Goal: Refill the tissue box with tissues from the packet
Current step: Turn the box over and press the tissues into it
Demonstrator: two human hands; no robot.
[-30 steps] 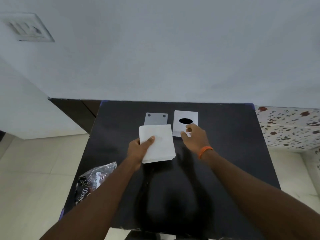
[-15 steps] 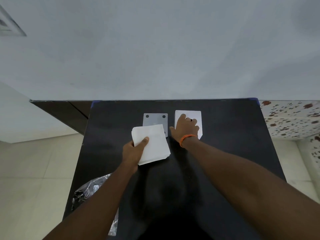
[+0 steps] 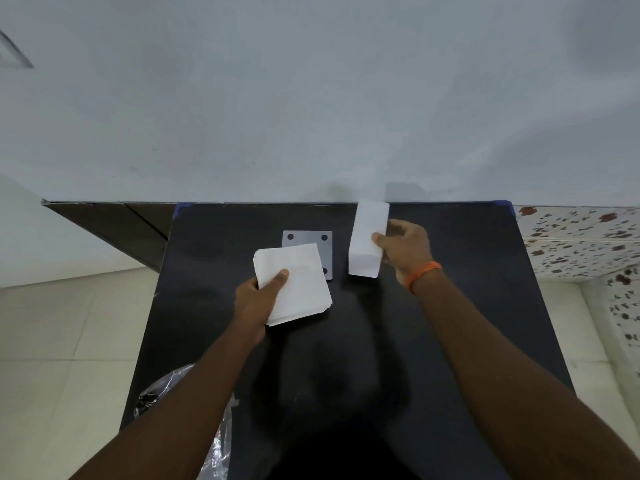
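My left hand [image 3: 259,295] grips a stack of white tissues [image 3: 293,282] by its near left corner, just above the black table [image 3: 450,327]. My right hand [image 3: 405,251], with an orange band on the wrist, holds the white tissue box [image 3: 366,242] tipped up on its near edge, so a plain white side faces me and its oval opening is hidden. A grey square plate with dark corner holes [image 3: 308,239], the box's base by the look of it, lies flat between the hands, partly under the tissues.
The crinkled plastic tissue packet [image 3: 180,389] hangs off the table's near left edge, partly behind my left forearm. A pale wall stands right behind the table. Tiled floor lies to the left and a flower-patterned surface [image 3: 581,244] to the right.
My right hand went from touching the flat box to gripping it and tipping it upright. The tissue stack in my left hand stayed roughly in place.
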